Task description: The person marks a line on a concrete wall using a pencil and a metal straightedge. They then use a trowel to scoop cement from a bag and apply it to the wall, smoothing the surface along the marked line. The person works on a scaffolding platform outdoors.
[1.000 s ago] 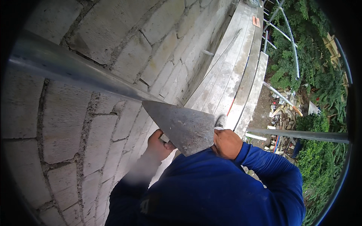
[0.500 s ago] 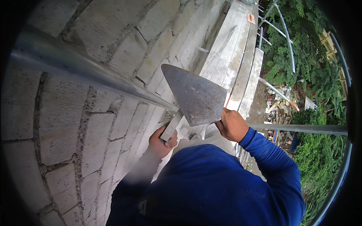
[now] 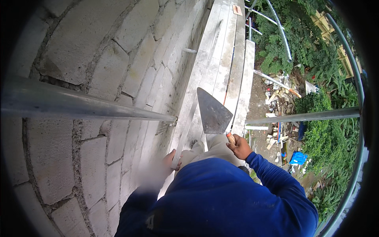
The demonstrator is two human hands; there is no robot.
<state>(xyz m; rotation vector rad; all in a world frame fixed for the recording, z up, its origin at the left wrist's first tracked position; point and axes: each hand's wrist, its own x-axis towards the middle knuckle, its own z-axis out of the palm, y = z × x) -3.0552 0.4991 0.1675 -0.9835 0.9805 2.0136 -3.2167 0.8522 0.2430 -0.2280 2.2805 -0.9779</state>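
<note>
My right hand [image 3: 241, 147] is wrapped round the wooden handle of a masonry trowel [image 3: 213, 113]. Its grey, pointed metal blade is tilted up in front of me, over the planks, with nothing heaped on it. In my left hand [image 3: 169, 160], close to the wall, is a long, narrow, flat bar [image 3: 186, 132], light grey and pointing away from me. Its far end comes near the left edge of the trowel blade. A blurred smear hides my left wrist.
A block wall [image 3: 94, 158] with rough mortar joints rises at my left. A metal scaffold pole [image 3: 98, 110] meets it. Scaffold planks [image 3: 221, 67] run ahead, bearing a small orange-brown rectangular piece [image 3: 237, 10]. Beyond the right guard pole [image 3: 308, 117] lie rubble [image 3: 276, 93] and greenery below.
The trowel has moved lower and away from my view, its blade turned so the handle shows. The bar now shows along more of its length. My view has shifted rightward.
</note>
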